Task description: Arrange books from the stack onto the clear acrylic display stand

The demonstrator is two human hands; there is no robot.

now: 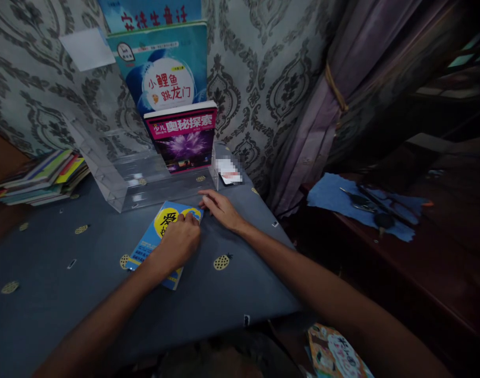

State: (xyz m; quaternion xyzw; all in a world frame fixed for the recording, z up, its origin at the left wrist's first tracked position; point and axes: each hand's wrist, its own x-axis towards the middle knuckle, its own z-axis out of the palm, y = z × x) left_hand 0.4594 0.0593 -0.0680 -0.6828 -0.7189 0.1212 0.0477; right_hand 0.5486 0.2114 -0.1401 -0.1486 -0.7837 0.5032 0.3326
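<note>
A blue book (153, 241) with yellow patches lies at a slant on the cloth-covered table. My left hand (181, 236) is over its upper right part, the fingers bent and drawn together against the cover; the fingertips are partly hidden. Just right of the book's top corner is my right hand (220, 209), its thumb and fingers loosely apart and nothing visible in them. Behind both hands stands a clear plastic book rack (117, 191). On its right side, a magenta and black book (185, 144) leans upright, with a teal book (167, 68) above and behind it.
At the left is a stack of thin books (43, 178). A white card (229, 172), partly blurred, lies beside the rack. Right of the table, a dark red surface (440, 252) bears a blue cloth (322, 199) with glasses and keys. An orange book (334, 352) is low at the front.
</note>
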